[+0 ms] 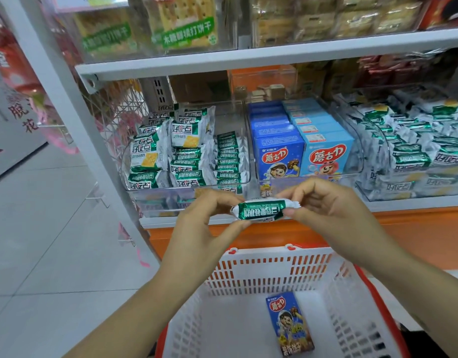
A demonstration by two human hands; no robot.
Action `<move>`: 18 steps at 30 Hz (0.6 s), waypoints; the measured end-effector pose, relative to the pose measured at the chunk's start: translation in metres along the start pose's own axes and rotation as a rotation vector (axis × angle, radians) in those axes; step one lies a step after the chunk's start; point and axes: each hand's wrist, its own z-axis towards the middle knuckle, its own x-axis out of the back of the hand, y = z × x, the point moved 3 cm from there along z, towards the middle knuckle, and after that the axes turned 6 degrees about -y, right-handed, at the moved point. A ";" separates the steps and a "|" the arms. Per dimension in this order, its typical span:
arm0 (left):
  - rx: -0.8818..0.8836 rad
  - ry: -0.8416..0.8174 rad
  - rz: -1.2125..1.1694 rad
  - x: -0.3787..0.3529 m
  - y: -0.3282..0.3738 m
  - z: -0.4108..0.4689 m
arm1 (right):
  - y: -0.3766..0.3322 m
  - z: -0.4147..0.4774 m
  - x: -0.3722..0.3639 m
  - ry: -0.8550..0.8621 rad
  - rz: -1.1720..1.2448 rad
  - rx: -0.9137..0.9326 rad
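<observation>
Above a white shopping basket [261, 254], seen from the head camera, a person held a small green-and-white biscuit packet [261, 210] level between both hands, in front of a shop shelf. The left hand [204, 215] pinched the packet's left end between thumb and curled fingers; the right hand [323, 202] pinched the crimped right end the same way, so neither hand was free. The packet looked light, its foil wrapper smooth and likely slippery, the biscuits inside probably brittle. A gentle hold on the crimped end seals seemed safer than squeezing the middle. Below, a blue box [289, 324] lay flat on the basket floor. Behind the hands, a clear bin [186, 151] held more green packets — shelf boxes [300, 151] stood just beside it.
</observation>
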 end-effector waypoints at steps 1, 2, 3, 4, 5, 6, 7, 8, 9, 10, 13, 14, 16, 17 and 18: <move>-0.001 -0.008 -0.028 -0.001 0.000 0.000 | 0.001 0.000 0.000 0.004 0.012 -0.008; 0.005 -0.021 -0.065 -0.001 0.000 0.000 | 0.002 0.000 0.001 0.010 0.033 -0.020; 0.019 -0.039 -0.108 -0.001 0.000 0.000 | 0.002 -0.001 0.002 0.015 0.057 -0.035; 0.034 -0.057 -0.154 -0.001 0.000 0.001 | 0.003 -0.001 0.003 0.019 0.074 -0.054; 0.049 -0.068 -0.199 -0.001 0.000 0.000 | 0.004 -0.002 0.004 0.021 0.080 -0.074; 0.063 -0.067 -0.243 -0.002 0.001 0.000 | 0.006 -0.002 0.004 0.022 0.080 -0.099; 0.078 -0.060 -0.291 -0.004 0.002 0.000 | 0.008 -0.002 0.004 0.020 0.088 -0.129; 0.095 -0.047 -0.341 -0.005 0.004 0.000 | 0.010 -0.003 0.004 0.020 0.105 -0.161; 0.114 -0.031 -0.382 -0.007 0.006 -0.001 | 0.013 -0.003 0.002 0.020 0.131 -0.190; 0.130 -0.013 -0.407 -0.008 0.007 -0.001 | 0.015 -0.003 0.001 0.018 0.167 -0.214; 0.158 0.046 -0.434 -0.009 0.008 -0.002 | 0.018 -0.004 -0.005 0.008 0.319 -0.260; 0.164 0.073 -0.432 -0.008 0.007 -0.002 | 0.019 -0.004 -0.007 -0.002 0.358 -0.277; 0.182 0.116 -0.407 -0.006 0.005 -0.002 | 0.020 -0.003 -0.010 -0.026 0.414 -0.311; 0.195 0.132 -0.395 -0.005 0.004 -0.002 | 0.022 -0.002 -0.012 -0.038 0.442 -0.326; 0.210 0.145 -0.388 -0.005 0.003 -0.002 | 0.022 -0.001 -0.013 -0.047 0.480 -0.339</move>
